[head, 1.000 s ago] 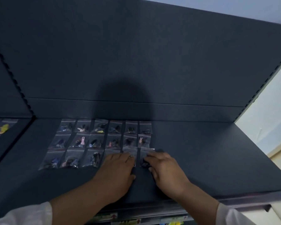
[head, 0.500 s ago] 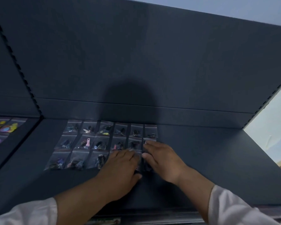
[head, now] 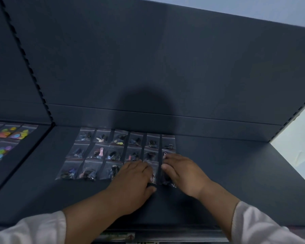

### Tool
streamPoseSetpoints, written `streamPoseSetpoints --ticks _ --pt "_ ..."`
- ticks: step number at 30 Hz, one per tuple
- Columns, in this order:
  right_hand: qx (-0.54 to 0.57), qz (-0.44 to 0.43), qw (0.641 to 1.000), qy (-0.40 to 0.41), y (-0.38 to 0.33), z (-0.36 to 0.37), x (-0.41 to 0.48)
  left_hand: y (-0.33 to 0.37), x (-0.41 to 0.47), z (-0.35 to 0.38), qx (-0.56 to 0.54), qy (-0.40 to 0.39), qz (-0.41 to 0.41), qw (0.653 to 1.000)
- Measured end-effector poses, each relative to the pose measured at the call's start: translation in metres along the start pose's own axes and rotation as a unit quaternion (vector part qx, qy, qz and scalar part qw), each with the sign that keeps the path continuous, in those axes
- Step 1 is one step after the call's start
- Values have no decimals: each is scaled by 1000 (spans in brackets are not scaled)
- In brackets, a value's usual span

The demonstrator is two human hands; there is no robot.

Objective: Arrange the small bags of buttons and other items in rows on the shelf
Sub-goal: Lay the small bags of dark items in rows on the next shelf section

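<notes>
1. Only the head camera here. The small clear plastic bags (head: 116, 152) of dark buttons and zip pulls lie flat in a three-row grid on the dark blue-grey metal shelf (head: 236, 173). The grid starts under both hands, runs off to the left of the left hand, and reaches back past the fingertips toward the rear panel.
2. The left hand (head: 130, 180) is palm down with its fingers pretty much straight, resting on the front-row bags. It isn't gripping anything, just pressing.
3. The right hand (head: 185, 175) sits just right of the left one, on the end column. Its fingers are bent over the end front-row bag (head: 167, 182). It's too dim to tell if it's pinching the bag or only nudging it.
4. Handling guess: these bags look featherlight, floppy and slick on that smooth metal, so they'll skate and bunch up if shoved. The lumpy contents sit in the middle. I'd slide each bag with flat fingertips on the plastic beside the lump, or pinch a bare corner to lift it.
5. Well off to the left of the left hand, a neighbouring shelf holds bags of bright coloured buttons (head: 5, 136).
</notes>
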State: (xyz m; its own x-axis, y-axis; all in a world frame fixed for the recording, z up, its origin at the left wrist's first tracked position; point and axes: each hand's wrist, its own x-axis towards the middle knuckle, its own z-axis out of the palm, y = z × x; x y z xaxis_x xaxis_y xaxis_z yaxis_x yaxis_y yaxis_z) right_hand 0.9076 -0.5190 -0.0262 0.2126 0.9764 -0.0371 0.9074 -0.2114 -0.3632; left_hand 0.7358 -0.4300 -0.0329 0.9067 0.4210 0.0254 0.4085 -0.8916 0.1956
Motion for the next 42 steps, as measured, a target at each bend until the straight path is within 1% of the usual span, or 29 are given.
streamPoseSetpoints --ticks 3,7,12,18,21,27,34,38,42 --pt "-20 5 999 31 -6 -3 -1 -4 -1 -4 1 8 -17 1000" --pt "-57 -2 998 35 -21 -4 3 -14 -7 -16 14 13 -46 999" --pt "-110 -20 992 59 -42 4 9 -34 -23 -28 43 13 -92 995" --pt "-122 -41 991 25 -85 19 21 -66 -72 -44 50 54 -149 986" --pt "-125 -74 989 25 -119 28 25 -84 -104 -56 61 61 -182 980" --pt "-138 -154 978 39 -213 39 39 -124 -188 -90 79 78 -248 962" --pt "-121 -213 970 -4 -358 69 42 -186 -320 -124 92 106 -313 939" --pt "-123 -259 958 12 -443 90 40 -224 -398 -142 103 122 -338 928" --pt "-109 -287 951 12 -524 115 40 -257 -471 -163 111 128 -365 916"
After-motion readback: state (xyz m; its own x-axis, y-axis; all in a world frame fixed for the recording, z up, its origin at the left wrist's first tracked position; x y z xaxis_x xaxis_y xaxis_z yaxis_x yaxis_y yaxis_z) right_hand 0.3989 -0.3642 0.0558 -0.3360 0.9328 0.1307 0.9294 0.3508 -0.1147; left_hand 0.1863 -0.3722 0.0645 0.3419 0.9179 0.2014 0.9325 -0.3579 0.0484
